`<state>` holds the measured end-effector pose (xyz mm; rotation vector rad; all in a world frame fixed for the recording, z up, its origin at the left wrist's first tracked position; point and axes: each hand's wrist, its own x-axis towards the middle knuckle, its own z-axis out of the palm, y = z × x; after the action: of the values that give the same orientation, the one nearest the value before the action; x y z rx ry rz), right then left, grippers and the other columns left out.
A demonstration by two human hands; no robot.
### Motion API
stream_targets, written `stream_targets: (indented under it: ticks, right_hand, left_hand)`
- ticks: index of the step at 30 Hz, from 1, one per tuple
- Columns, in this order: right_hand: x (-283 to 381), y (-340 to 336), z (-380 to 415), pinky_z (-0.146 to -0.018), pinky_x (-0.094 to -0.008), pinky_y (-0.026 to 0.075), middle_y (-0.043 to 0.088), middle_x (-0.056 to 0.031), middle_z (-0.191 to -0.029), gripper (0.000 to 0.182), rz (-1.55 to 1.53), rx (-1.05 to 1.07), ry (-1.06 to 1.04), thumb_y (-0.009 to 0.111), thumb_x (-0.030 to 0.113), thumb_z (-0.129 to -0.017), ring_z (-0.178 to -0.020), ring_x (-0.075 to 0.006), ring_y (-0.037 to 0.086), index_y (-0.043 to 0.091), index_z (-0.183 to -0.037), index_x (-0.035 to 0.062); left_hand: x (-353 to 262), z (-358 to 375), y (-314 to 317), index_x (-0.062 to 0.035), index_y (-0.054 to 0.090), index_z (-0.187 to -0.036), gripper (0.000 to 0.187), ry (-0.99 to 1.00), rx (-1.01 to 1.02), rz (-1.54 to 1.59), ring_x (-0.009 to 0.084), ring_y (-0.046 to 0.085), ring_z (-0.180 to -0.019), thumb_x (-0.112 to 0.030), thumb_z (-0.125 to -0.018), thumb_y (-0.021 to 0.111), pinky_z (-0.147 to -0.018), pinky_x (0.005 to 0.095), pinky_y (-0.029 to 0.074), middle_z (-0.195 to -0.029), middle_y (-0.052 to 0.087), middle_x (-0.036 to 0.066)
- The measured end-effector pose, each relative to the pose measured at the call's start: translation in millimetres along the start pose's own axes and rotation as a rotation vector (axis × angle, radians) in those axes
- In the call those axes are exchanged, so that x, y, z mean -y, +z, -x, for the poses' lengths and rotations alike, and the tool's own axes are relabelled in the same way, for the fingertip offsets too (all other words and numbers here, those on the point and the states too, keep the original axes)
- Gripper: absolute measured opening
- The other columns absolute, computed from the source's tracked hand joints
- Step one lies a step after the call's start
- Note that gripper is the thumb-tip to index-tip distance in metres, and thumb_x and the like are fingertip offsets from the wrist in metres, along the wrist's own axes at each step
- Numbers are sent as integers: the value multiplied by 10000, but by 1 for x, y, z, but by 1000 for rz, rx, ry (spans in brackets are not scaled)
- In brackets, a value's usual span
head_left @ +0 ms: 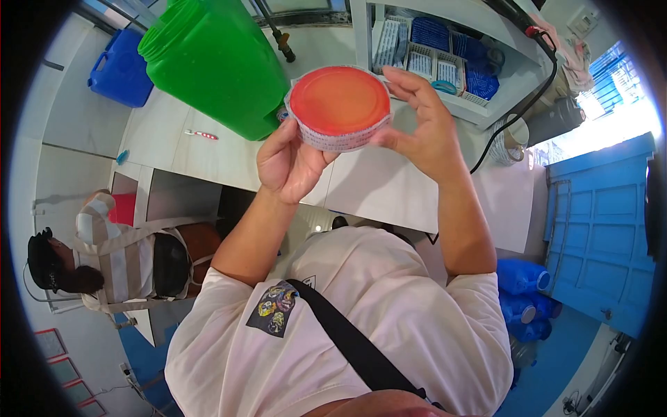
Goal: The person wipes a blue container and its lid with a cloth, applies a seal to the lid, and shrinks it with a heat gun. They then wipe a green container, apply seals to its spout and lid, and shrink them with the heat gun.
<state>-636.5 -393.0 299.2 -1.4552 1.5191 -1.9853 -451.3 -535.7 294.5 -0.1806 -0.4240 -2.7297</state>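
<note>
A round, shallow tub with a red-orange lid is held up over the counter in front of me. Printed white paper or film wraps its side, with a ragged edge around the lid. My left hand supports the tub from the lower left, thumb against its side and fingers partly hidden beneath. At the right side, my right hand curves around the tub, thumb at the lower edge and fingertips at the upper edge. Just left of the tub stands a large green plastic jug, tilted in this view.
A toothbrush lies on the white counter. Beyond the tub, a white cabinet holds baskets of blue and white packs. A black cable hangs at right. Another person sits at left. Blue water jugs stand by a blue door.
</note>
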Motion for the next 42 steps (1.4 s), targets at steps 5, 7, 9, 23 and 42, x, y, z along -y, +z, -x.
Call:
stream_targets:
  ticks: [5,7,9,23,42]
  right_hand:
    - [23,-21,-15,-1120,-421,406,583,-119,-1395,750,230,59,-102,873,374,-761,-1314,-283,536,571,-1375,68]
    - [44,-24,-26,-1138,-455,381,597,-109,-1392,722,324,119,-124,846,384,-791,-1333,-299,520,574,-1389,85]
    - [55,-23,-36,-1168,-462,339,651,-93,-1345,684,596,273,-291,831,377,-786,-1361,-314,511,611,-1351,61]
    - [92,-135,-178,-1054,-408,456,597,-232,-1360,659,1310,-125,-48,704,502,-868,-1241,-330,602,609,-1339,51]
    - [98,-130,-136,-814,-317,495,676,-98,-1161,772,765,-162,117,721,596,-830,-967,-172,638,625,-1282,-21]
  left_hand:
    - [-21,10,27,-12,180,-1572,929,6,119,-840,269,423,-1420,-89,-852,762,-1154,448,363,-1532,408,156]
    - [-27,20,48,0,189,-1565,897,-74,144,-986,241,447,-1377,-75,-863,742,-1134,422,375,-1489,440,149]
    - [-32,21,53,20,211,-1551,824,-152,259,-1219,176,484,-1265,-30,-887,697,-1069,382,407,-1385,499,117]
    - [-19,19,47,-86,152,-1595,920,62,88,-555,343,363,-1468,-118,-870,717,-1151,530,398,-1585,337,169]
    - [-35,11,12,-25,279,-1553,673,153,105,118,385,288,-1500,-463,-1062,420,-1218,571,265,-1620,297,193]
